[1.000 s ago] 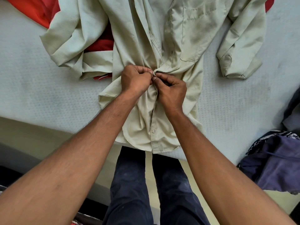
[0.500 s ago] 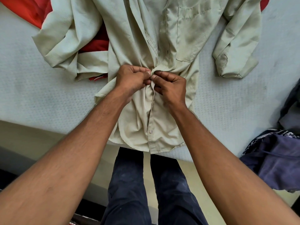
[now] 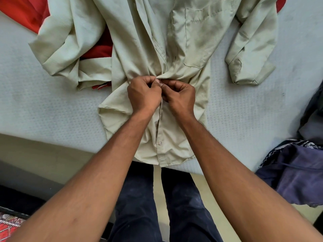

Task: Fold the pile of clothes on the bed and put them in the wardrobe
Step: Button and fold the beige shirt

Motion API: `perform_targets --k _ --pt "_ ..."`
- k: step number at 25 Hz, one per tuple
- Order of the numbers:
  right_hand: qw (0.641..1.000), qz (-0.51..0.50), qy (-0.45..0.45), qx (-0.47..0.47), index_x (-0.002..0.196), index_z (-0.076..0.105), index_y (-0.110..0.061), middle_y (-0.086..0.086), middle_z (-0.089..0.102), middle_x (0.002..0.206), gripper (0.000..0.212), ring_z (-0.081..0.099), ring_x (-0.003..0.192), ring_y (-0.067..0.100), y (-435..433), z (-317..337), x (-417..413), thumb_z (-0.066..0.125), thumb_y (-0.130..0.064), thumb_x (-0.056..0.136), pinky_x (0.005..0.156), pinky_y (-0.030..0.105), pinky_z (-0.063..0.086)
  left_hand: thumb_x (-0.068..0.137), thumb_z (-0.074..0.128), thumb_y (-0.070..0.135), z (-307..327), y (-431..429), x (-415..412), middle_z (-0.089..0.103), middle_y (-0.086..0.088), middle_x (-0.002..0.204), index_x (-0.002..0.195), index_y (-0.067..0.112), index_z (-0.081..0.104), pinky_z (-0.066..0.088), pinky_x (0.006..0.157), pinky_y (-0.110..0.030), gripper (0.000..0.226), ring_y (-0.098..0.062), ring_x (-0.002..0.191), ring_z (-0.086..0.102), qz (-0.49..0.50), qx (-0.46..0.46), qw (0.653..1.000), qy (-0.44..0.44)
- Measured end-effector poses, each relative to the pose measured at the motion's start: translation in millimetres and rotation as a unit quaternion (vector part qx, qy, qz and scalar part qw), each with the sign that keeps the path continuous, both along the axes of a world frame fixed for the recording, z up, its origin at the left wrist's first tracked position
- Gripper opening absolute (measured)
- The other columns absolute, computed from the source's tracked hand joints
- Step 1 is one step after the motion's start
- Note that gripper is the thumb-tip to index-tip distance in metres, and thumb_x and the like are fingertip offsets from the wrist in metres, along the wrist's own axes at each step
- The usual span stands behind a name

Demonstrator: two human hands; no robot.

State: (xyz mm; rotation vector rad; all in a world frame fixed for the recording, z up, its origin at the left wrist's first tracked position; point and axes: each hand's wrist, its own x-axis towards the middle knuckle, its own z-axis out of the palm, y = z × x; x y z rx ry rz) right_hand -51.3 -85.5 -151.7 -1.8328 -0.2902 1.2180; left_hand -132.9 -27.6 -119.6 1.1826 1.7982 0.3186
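Note:
A pale beige button-up shirt lies spread face up on the bed, its hem hanging over the near edge. At mid-front, my left hand and my right hand meet at the button strip, each pinching one edge of the shirt front, fingertips touching. The cloth bunches into creases around them. One button below the hands is fastened. The sleeves lie crumpled to the left and right.
A red garment lies under the shirt at the upper left. Dark purple and navy clothes are heaped at the bed's right edge. My legs in dark trousers stand against the bed's near side. A patterned rug shows bottom left.
Both hands have stayed pinched together at the same spot on the shirt front; the fingers have shifted slightly and the view has drifted a little.

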Motion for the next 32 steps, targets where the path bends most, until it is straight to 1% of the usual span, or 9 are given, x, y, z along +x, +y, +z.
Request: perform_targets --k 4,7,10,14,17,19,22,27,32 --pt "0.997 0.016 -0.071 -0.010 0.089 0.080 -0.004 0.002 0.077 0.075 0.009 0.071 0.068 0.009 0.8 3.5 -7.0 0.075 -0.012 0.090 0.067 0.031 0.057 0.089 0.066 0.017 -5.2 -6.1 1.4 0.076 0.001 0.084 0.092 0.014 0.079 0.058 0.082 -0.035 0.014 -0.017 0.081 0.072 0.038 -0.004 0.999 -0.002" --pt "0.993 0.019 -0.109 -0.046 0.087 0.081 -0.010 -0.003 0.077 0.074 0.009 0.073 0.070 0.010 5.3 5.0 -11.9 0.075 -0.016 0.089 0.072 0.036 0.062 0.091 0.065 0.017 -5.1 -8.2 1.0 0.076 0.003 0.084 0.092 0.015 0.078 0.059 0.081 -0.035 0.013 -0.014 0.080 0.072 0.049 -0.012 0.999 -0.019" --pt "0.993 0.022 -0.089 -0.075 0.086 0.081 -0.012 -0.003 0.076 0.072 0.008 0.074 0.070 0.012 12.0 6.3 -8.5 0.076 -0.018 0.086 0.074 0.041 0.062 0.091 0.068 0.016 -4.7 -9.2 -0.5 0.073 0.005 0.082 0.095 0.012 0.076 0.059 0.080 -0.028 0.010 -0.007 0.075 0.069 0.060 -0.007 0.998 -0.035" --pt "0.994 -0.036 -0.012 -0.098 0.083 0.081 -0.010 -0.004 0.072 0.061 0.007 0.065 0.055 0.007 17.3 13.2 -6.2 0.075 -0.011 0.086 0.063 0.034 0.057 0.089 0.073 0.019 -4.1 -10.9 -1.0 0.073 0.006 0.074 0.089 0.011 0.077 0.059 0.073 -0.024 0.009 -0.002 0.067 0.068 0.082 0.012 0.996 -0.042" --pt "0.994 -0.047 0.026 -0.093 0.081 0.080 -0.009 0.006 0.076 0.070 0.009 0.074 0.068 0.022 16.7 18.6 -6.7 0.073 -0.008 0.087 0.073 0.042 0.063 0.093 0.066 0.015 -0.8 -15.8 4.5 0.069 0.007 0.077 0.092 0.010 0.075 0.056 0.072 -0.020 0.010 -0.001 0.069 0.066 0.032 0.049 0.998 -0.018" --pt "0.992 -0.058 0.073 -0.090 0.078 0.077 -0.008 0.008 0.074 0.070 0.014 0.071 0.066 0.022 16.7 23.7 -0.2 0.070 -0.003 0.089 0.067 0.035 0.060 0.095 0.062 0.014 0.4 -17.2 7.4 0.069 0.006 0.083 0.096 0.010 0.074 0.054 0.075 -0.018 0.013 -0.008 0.077 0.067 0.007 0.058 0.998 -0.010" --pt "0.983 -0.045 0.140 -0.109 0.075 0.071 -0.007 0.007 0.068 0.065 0.019 0.064 0.058 0.015 19.2 30.0 14.7 0.065 -0.001 0.091 0.056 0.023 0.053 0.096 0.062 0.014 -2.8 -13.0 0.7 0.068 0.010 0.085 0.099 0.011 0.074 0.048 0.073 -0.009 0.013 -0.005 0.080 0.064 -0.021 0.037 0.999 -0.033" --pt "0.989 0.031 0.072 -0.129 0.074 0.071 -0.010 0.004 0.070 0.065 0.019 0.065 0.058 0.011 22.1 26.9 14.4 0.069 -0.011 0.093 0.052 0.020 0.052 0.096 0.062 0.016 -8.8 -7.2 -10.9 0.070 0.010 0.079 0.091 0.021 0.071 0.058 0.079 -0.029 0.011 -0.009 0.076 0.068 -0.041 0.005 0.997 -0.059" --pt "0.994 0.029 0.033 -0.102 0.084 0.075 -0.003 0.006 0.071 0.066 0.015 0.066 0.056 0.009 16.5 20.0 9.4 0.069 -0.011 0.094 0.055 0.021 0.055 0.093 0.065 0.015 -10.3 -6.5 -11.6 0.070 0.009 0.079 0.097 0.014 0.075 0.058 0.076 -0.025 0.011 -0.006 0.074 0.067 -0.045 0.020 0.998 -0.048"
